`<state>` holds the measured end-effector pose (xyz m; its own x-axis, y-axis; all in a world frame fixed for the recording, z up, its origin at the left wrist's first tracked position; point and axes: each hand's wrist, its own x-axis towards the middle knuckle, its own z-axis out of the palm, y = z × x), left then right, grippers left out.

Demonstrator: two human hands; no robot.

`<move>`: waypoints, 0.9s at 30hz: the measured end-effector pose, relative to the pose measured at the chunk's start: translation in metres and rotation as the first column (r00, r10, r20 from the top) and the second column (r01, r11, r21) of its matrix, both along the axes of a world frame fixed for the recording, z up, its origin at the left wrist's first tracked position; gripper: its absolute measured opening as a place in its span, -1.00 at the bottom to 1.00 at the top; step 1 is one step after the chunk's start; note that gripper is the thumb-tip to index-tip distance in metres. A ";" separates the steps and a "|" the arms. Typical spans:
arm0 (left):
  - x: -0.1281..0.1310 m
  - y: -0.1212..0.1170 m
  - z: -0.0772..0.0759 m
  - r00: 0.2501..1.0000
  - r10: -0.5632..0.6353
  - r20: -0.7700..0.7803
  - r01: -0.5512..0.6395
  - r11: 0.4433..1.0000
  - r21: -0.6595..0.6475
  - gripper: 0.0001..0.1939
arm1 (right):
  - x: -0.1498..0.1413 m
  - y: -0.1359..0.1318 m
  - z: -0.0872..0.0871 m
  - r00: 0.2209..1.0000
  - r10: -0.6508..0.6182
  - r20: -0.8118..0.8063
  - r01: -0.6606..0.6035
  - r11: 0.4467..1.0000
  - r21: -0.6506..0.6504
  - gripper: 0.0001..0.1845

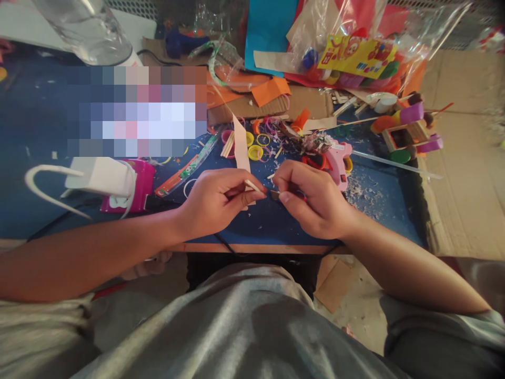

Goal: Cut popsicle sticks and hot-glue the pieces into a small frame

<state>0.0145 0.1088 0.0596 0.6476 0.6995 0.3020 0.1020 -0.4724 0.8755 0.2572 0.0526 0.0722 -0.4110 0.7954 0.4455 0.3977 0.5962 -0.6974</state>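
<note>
My left hand pinches a short pale stick between thumb and fingertips. Close by on its right, my right hand is closed in a pinch, its fingertips round something thin and small whose kind I cannot make out. Both hands are held over the front part of the blue table. Behind them lies a pale strip of card, with several thin wooden sticks and yellow rings around it. A pink glue gun rests just beyond my right hand.
At the left stand a magenta power strip with a white plug adapter and a clear bottle. A small wooden model with coloured caps sits at the right, beside cardboard. Plastic bags and coloured paper fill the back.
</note>
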 end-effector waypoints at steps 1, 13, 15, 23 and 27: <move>0.001 0.000 0.000 1.000 0.011 0.018 -0.010 0.998 -0.067 -0.67 | 0.001 0.000 0.000 1.000 -0.014 -0.017 0.014 1.000 -0.011 -0.83; 0.002 0.000 0.004 0.995 0.032 0.090 -0.002 0.951 -0.309 -0.62 | 0.000 0.001 -0.006 0.991 -0.104 -0.084 0.099 0.993 -0.058 -0.73; 0.002 0.000 0.005 0.997 0.027 0.075 0.000 0.940 -0.341 -0.59 | -0.001 0.000 -0.005 0.989 -0.121 -0.088 0.117 0.992 -0.046 -0.65; 0.001 -0.001 0.008 0.998 0.038 0.042 -0.023 0.949 -0.313 -0.59 | -0.004 -0.001 0.000 0.996 -0.061 -0.069 0.063 0.998 0.028 -0.86; -0.001 -0.001 0.013 0.999 0.044 0.019 -0.038 0.968 -0.249 -0.78 | -0.004 -0.001 0.000 0.996 -0.080 -0.037 0.083 0.993 0.085 -0.85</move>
